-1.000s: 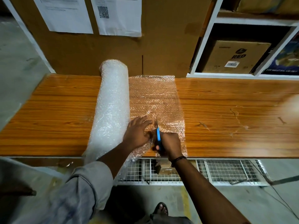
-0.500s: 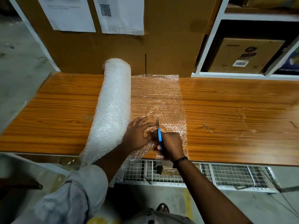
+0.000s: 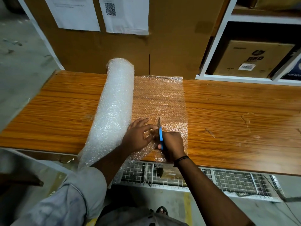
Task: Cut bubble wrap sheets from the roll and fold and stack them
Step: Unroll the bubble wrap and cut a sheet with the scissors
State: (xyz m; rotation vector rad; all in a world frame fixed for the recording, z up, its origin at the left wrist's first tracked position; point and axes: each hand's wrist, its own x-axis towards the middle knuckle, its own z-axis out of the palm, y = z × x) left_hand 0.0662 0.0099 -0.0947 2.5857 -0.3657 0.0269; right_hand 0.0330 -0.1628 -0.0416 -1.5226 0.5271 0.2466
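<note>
Fingers (image 3: 149,127) of the left hand (image 3: 137,136) lie spread flat on the sheet (image 3: 159,98) beside the roll (image 3: 114,111), probably pinning it taut on the counter (image 3: 236,119) while the right hand (image 3: 172,144) grips the blue cutter (image 3: 161,136).

Your left hand (image 3: 138,136) lies flat, fingers spread, at lower centre; just right of it your right hand (image 3: 173,144) curls round a blue-handled cutter (image 3: 161,136).

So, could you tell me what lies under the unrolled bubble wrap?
The wooden table shows through the clear sheet; patches beneath the left hand and the right hand holding scissors are hidden.
</note>
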